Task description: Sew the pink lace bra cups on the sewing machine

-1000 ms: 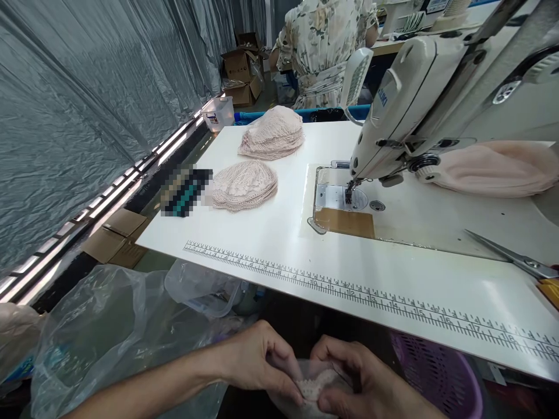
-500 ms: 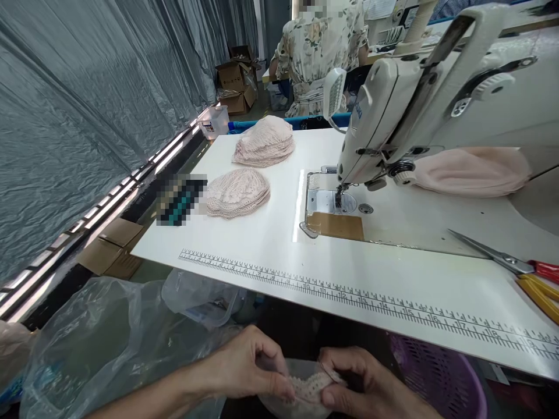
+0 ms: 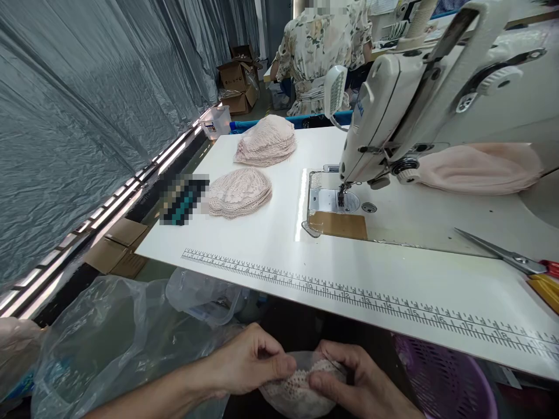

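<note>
Below the table's front edge, a pale lace-edged fabric piece (image 3: 301,387) with a sheer, rounded part is stretched between both hands. My left hand (image 3: 257,364) pinches its left side between thumb and fingers. My right hand (image 3: 349,375) grips the right side, thumb on top of the lace. Part of the piece is hidden behind the fingers. On the white table (image 3: 244,247) lie two stacks of pink lace pieces, a nearer stack (image 3: 240,193) and a farther stack (image 3: 266,141).
A sewing machine (image 3: 393,110) stands on the right, with pink fabric (image 3: 484,167) under its arm. Scissors (image 3: 519,262) lie near the right edge. Below are a purple basket (image 3: 454,378) and a clear plastic bag (image 3: 100,337). A person (image 3: 323,58) sits beyond the table.
My left thumb has shifted up slightly along the fabric, and my right thumb has moved left over the lace. More of the rounded sheer part shows below. The view has shifted slightly.
</note>
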`<state>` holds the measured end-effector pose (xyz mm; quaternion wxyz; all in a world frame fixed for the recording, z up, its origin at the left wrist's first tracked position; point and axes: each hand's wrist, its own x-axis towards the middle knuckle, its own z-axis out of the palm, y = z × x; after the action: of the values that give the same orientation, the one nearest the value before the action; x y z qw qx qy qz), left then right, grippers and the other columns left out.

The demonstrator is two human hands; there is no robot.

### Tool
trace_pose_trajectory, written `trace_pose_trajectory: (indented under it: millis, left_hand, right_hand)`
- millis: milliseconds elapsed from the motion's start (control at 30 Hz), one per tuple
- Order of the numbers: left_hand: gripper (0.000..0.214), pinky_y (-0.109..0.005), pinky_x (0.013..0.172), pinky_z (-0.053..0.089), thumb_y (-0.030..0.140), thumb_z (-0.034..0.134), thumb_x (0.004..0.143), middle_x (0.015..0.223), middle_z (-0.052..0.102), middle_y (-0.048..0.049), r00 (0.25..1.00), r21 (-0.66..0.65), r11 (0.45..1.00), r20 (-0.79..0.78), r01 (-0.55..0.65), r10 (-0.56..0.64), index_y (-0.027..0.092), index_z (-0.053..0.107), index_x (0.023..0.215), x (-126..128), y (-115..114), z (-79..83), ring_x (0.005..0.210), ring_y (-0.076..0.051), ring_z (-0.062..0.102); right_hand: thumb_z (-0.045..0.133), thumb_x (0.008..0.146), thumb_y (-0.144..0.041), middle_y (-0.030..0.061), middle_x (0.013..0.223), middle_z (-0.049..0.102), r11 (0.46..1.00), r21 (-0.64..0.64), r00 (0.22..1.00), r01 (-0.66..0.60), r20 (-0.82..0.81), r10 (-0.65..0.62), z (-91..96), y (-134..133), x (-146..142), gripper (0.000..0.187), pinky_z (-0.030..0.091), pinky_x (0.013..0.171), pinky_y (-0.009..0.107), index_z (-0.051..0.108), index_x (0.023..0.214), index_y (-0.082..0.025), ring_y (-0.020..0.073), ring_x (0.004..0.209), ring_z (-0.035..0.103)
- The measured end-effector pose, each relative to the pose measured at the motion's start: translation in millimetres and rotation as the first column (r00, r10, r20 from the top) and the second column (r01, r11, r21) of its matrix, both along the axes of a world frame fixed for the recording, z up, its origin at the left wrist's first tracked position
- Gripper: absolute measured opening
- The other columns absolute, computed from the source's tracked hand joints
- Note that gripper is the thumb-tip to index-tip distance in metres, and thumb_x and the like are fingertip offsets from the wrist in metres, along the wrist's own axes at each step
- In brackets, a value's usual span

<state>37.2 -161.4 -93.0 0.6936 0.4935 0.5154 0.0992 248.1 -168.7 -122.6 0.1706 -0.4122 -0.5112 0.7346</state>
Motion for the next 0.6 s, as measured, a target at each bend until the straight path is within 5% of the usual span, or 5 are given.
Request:
trace_pose_trajectory:
  millis: [133,333,600]
  left_hand:
    - [0.065,-0.021,0.049,0.025,0.073,0.056,0.074,0.051,0.037,0.0045,0.995,-0.021,0.999,0.095,0.029,-0.027,0.010,0.066,0.060,-5,3,1.4,0.051,-0.007,0.028]
    - [0.044,-0.023,0.067,0.046,0.045,0.086,0.053,0.073,0.066,-0.0005,0.992,-0.193,0.980,0.128,0.039,-0.014,0.016,0.076,0.085,-6,3,-2.6,0.063,-0.011,0.055]
    - [0.028,-0.016,0.052,0.037,0.035,0.083,0.060,0.059,0.064,0.0007,1.000,-0.051,0.999,0.003,-0.003,0.003,0.014,0.077,0.077,4,2,-5.3,0.054,-0.009,0.052]
  right_hand:
    - [0.060,0.077,-0.060,-0.0041,0.064,0.039,0.999,-0.028,0.999,-0.024,-0.048,0.023,-9.4,1,5,0.046,0.029,0.059,0.024,0.047,0.065,-0.018,0.0123,0.064,0.035]
    - [0.062,0.077,-0.060,-0.0041,0.063,0.040,0.999,-0.024,0.999,-0.035,-0.033,0.034,-19.3,1,6,0.046,0.027,0.057,0.024,0.050,0.065,-0.018,0.0116,0.062,0.034]
    - [0.061,0.080,-0.052,-0.0033,0.064,0.044,0.999,0.015,0.999,-0.030,0.027,0.030,-5.3,3,0,0.038,0.032,0.058,0.023,0.053,0.066,-0.017,0.0118,0.063,0.039]
